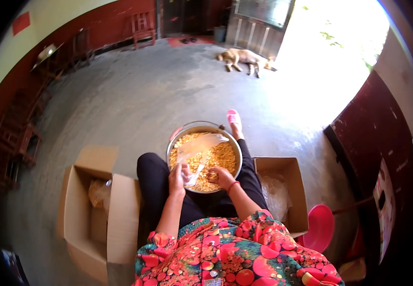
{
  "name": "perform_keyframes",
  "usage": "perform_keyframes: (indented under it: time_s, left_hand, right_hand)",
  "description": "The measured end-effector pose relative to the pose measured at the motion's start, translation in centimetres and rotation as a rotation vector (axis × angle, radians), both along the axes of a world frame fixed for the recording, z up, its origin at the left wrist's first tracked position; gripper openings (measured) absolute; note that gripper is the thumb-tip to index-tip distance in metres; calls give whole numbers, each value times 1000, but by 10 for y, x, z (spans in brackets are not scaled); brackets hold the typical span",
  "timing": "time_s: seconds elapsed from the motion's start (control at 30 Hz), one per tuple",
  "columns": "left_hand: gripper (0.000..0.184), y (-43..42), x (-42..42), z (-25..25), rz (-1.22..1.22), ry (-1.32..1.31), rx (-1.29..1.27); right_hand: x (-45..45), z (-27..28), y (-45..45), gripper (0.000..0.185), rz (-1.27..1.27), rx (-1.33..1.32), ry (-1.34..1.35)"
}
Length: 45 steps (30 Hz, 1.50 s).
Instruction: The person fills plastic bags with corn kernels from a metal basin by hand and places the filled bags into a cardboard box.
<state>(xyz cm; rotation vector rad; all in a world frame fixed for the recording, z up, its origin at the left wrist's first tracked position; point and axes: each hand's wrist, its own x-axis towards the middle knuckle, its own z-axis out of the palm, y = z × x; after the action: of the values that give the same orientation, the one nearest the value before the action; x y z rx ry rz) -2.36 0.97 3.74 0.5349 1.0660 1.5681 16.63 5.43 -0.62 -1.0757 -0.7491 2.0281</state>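
A metal pail full of yellow-orange kernels that look like corn rests between the knees. My left hand is closed on the gathered end of a clear plastic bag, which lies spread over the kernels. Just to its right, my right hand is over the kernels at the near side of the pail. Its fingers are curled in, and what they hold, if anything, is hidden.
An open cardboard box with a filled bag inside stands on the left. On the right, another box holds clear plastic bags. Beside it is a pink basin. A dog lies near the doorway.
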Motion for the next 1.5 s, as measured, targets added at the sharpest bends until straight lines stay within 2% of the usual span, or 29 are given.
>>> perform_keyframes:
  time_s: [0.03, 0.1, 0.13, 0.17, 0.3, 0.43, 0.5, 0.53, 0.6, 0.67, 0.73, 0.77, 0.87, 0.93, 1.0, 1.07, 1.13, 1.17, 1.2, 1.27, 1.3, 1.33, 1.4, 1.43, 1.47, 1.5]
  left_hand:
    - [27, 0, -1, -3, -3, 19, 19]
    - [26, -1, 0, 2, 2, 12, 2]
    - [26, -1, 0, 3, -3, -5, -5]
    - [27, -2, 1, 5, 2, 5, -8]
    - [26, -3, 1, 8, 2, -20, -9]
    - [26, -3, 1, 10, 0, -2, -15]
    - [26, -2, -1, 8, -22, -13, -29]
    - [26, -3, -1, 8, -16, -17, -32]
    - [27, -2, -1, 9, 4, 20, -31]
    - [27, -4, 0, 14, 13, -19, -15]
    - [27, -4, 1, 13, 23, -46, 2]
    - [27, -4, 0, 12, 27, -49, -2]
    - [28, -4, -1, 13, 59, -15, 18]
    - [29, -4, -2, 15, 76, -9, 21]
    - [28, -5, -4, 18, 87, -23, 17]
    - [27, -4, -5, 21, 92, -39, 12]
    - [28, -2, -6, 21, 145, -62, 49]
    - [27, -3, -7, 22, 152, -60, 60]
    - [27, -3, -7, 21, 147, -61, 58]
    - [30, -2, -8, 21, 156, -33, 66]
    - [30, -2, -8, 19, 158, -54, 55]
    - [30, -2, -9, 19, 159, -53, 60]
    - [30, -2, -7, 20, 175, -16, 76]
    - [30, -2, -6, 19, 182, -20, 73]
    - [29, -2, -7, 18, 176, -43, 74]
    - [28, -2, -8, 16, 169, -62, 74]
  right_hand:
    - [-1, -4, -4, 22, -19, 279, -178]
    - [-1, 2, -4, 18, -105, 152, -93]
    - [-1, 5, -3, 17, -173, -5, 46]
    - [-1, 8, 0, 12, -237, -90, 46]
    - [-10, 29, 13, 16, -332, 26, 43]
    - [-46, 87, 15, 17, -171, 103, 110]
    - [-60, 99, 12, 18, -75, 296, -145]
    - [-59, 91, 14, 18, -68, 294, -148]
    - [-53, 62, 25, 16, -38, 470, -554]
    - [-50, 46, 22, 19, -78, 389, -598]
    - [-46, 32, 17, 24, -30, 201, -748]
    - [-45, 28, 18, 29, 2, 119, -739]
    - [-50, 26, 20, 30, 72, 42, -771]
    - [-53, 24, 26, 25, 88, 46, -742]
    - [-55, 17, 35, 18, 27, 350, -681]
    - [-67, 39, 42, 16, -78, 461, -589]
    - [-69, 63, 46, 17, -83, 468, -569]
    - [-68, 65, 50, 27, -83, 452, -650]
    - [-66, 63, 53, 27, -87, 449, -652]
    - [-59, 44, 66, 41, 91, 465, -1031]
    - [-55, 20, 75, 53, 372, 559, -1308]
    - [-56, 44, 61, 54, 519, 377, -1311]
    - [-60, 43, 41, 51, 387, 109, -1245]
    - [-55, 20, 46, 39, 366, -2, -1133]
    - [-53, 14, 45, 39, 376, -1, -1134]
    - [-53, 8, 44, 33, 297, 138, -1045]
